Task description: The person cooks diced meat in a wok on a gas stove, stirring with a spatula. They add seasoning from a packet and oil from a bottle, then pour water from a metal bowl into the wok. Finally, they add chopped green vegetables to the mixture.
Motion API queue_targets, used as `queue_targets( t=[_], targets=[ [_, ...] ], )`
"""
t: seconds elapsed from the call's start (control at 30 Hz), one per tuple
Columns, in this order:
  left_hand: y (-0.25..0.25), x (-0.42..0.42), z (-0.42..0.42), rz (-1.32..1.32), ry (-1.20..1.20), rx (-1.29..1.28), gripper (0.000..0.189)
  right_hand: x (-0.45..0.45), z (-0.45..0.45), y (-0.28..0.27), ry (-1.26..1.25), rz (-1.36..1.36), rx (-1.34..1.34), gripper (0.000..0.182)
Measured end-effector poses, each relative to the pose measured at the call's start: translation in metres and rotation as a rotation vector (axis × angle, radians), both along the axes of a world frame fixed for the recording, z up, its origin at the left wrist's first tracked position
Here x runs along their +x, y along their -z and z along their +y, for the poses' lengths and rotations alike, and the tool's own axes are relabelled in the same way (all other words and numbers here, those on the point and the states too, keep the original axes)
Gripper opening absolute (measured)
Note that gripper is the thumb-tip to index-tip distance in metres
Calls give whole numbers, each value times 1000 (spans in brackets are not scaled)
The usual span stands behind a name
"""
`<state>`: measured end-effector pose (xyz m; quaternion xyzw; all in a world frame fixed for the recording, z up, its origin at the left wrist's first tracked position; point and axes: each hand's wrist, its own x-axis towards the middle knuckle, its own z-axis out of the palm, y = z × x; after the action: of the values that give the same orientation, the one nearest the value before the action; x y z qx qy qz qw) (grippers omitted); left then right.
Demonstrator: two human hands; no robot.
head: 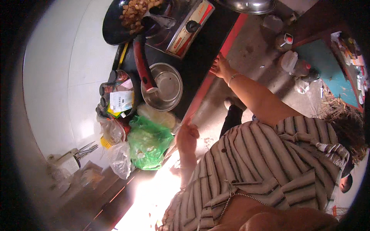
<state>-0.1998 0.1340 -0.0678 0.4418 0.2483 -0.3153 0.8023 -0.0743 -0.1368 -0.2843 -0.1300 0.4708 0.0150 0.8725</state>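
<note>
My left hand (187, 135), its fingers curled, is at the front edge of the black countertop (192, 82), beside a green plastic bag (150, 141). I see nothing in it, but the inside of the hand is hidden. Farther along, my right hand (220, 68) is at the counter's red edge strip (233, 33), fingers slightly apart and empty. Between the counter's edge and the wall sits a round stainless steel pan or bowl (166, 86). Over its rim reaches the red-and-black handle (141, 63) of a wok (112, 27) holding browned chunks of food (136, 14) and a spatula (160, 20).
A portable stove (190, 29) with a black knob lies under the wok. Seasoning jars (118, 75), packets (122, 101) and a clear plastic bag (120, 158) line the wall. At top is a metal lid or pan (251, 6). Plastic jugs (289, 62) and straw (335, 108) are on the floor.
</note>
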Motion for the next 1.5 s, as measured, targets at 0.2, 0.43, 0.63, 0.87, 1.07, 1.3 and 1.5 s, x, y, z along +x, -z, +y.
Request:
queue_targets(
  t=[0.2, 0.43, 0.63, 0.87, 1.07, 1.3, 1.5],
  targets=[
    [46, -46, -1, -276, 292, -414, 32, 3, 25, -9, 216, 19, 159, 19],
    [65, -59, -75, -135, 286, 204, 29, -165, -106, 101, -117, -268, -257, 15],
    [166, -27, -138, -253, 577, 411, 26, -241, -265, 3, -610, 47, -1749, 32],
    [304, 82, -245, -216, 465, 707, 17, -235, -292, 0, -577, 295, -2320, 29],
    [455, 162, -226, -156, 470, 845, 19, -228, -286, 0, -501, 173, -2181, 25],
    [544, 253, -304, -167, 567, 948, 21, -226, -290, 10, -403, 231, -2145, 26],
    [593, 296, -401, -229, 519, 761, 24, -229, -293, 6, -478, 303, -2121, 34]
  ],
)
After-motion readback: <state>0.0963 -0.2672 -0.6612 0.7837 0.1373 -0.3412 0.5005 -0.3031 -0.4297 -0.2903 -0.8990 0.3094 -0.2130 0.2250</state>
